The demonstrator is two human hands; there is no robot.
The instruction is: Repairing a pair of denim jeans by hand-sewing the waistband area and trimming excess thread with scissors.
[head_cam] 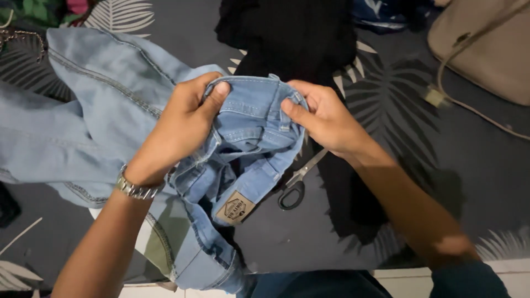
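label: tan leather patch (236,208) | shape: small rectangle, tilted, dark print in a dark diamond outline | position: sewn on the waistband of the light blue jeans (110,110), hanging below both hands | packages, signs, screens: none

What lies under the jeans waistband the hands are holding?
Black-handled scissors lie below the light-blue jeans on the dark leaf-print sheet. Their blade tips are hidden behind the right hand; anything directly beneath the denim is covered.
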